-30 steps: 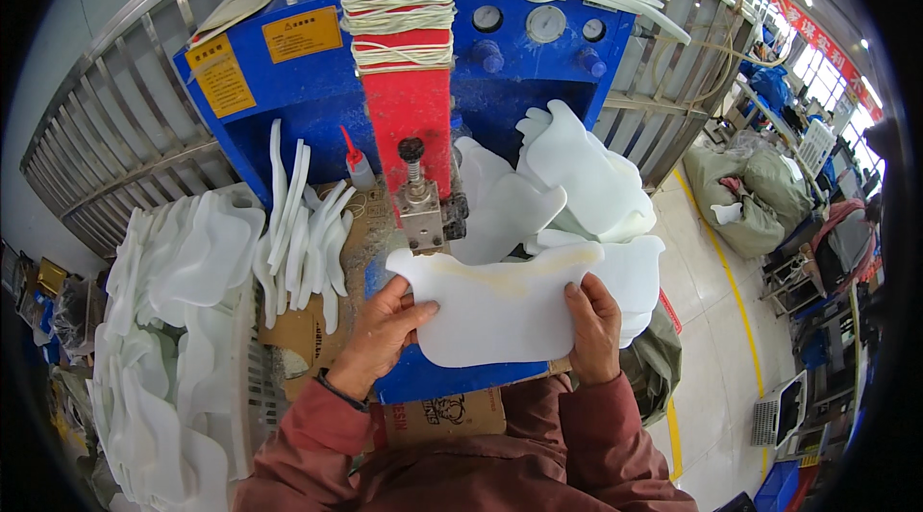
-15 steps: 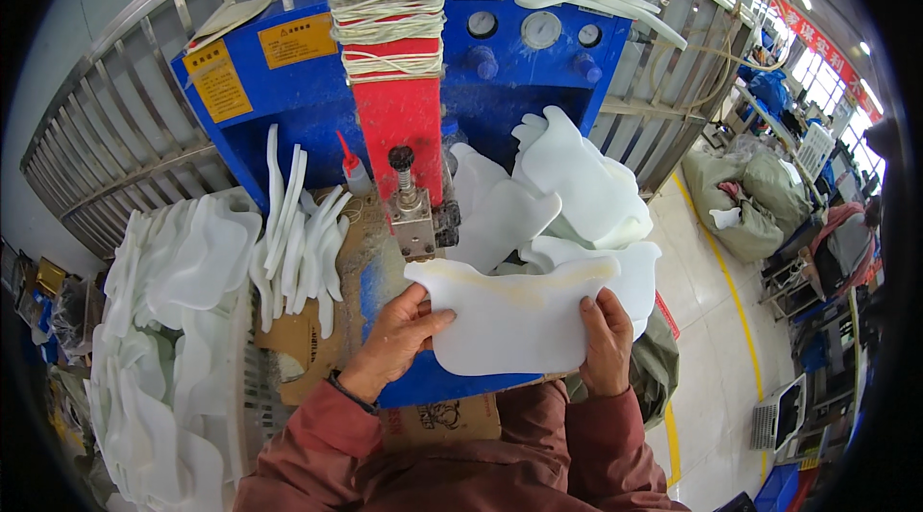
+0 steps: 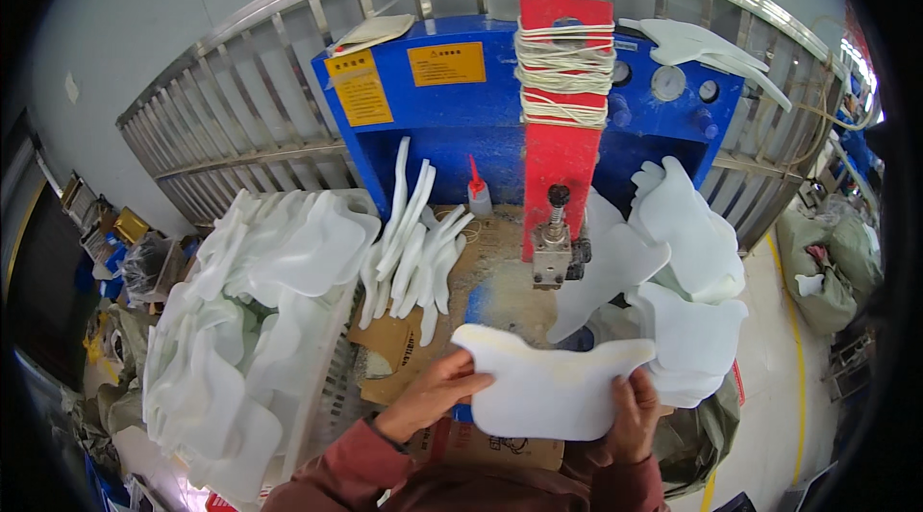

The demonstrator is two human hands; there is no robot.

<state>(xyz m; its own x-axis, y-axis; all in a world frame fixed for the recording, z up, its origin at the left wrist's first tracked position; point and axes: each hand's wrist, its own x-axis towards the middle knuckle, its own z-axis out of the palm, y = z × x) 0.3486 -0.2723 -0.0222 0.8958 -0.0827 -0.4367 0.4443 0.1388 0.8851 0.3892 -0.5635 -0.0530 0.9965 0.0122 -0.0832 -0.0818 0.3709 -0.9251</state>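
Note:
Both my hands hold one white, foam-like pad (image 3: 548, 397) with a wavy upper edge and rounded lower corners. A faint yellowish band runs along its top. My left hand (image 3: 437, 392) pinches its left edge, thumb on the front face. At the right edge my right hand (image 3: 635, 416) grips it the same way. Just beyond the pad, a metal nozzle block (image 3: 553, 257) hangs from a red upright post (image 3: 567, 156) wound with cream cord. The pad is apart from the block. Behind its right side lie overlapping white pads (image 3: 687, 339).
A blue machine cabinet (image 3: 452, 142) with gauges stands behind. To the left, a white crate (image 3: 322, 406) is heaped with similar pads (image 3: 231, 349). Narrow white strips (image 3: 409, 262) and a red-tipped bottle (image 3: 479, 190) sit on the cardboard-covered bench (image 3: 385, 349). Metal railing (image 3: 279, 127) runs behind.
The view has turned left, so the scene sits further right. The pad, still in both hands, has come left and nearer to me relative to the nozzle block.

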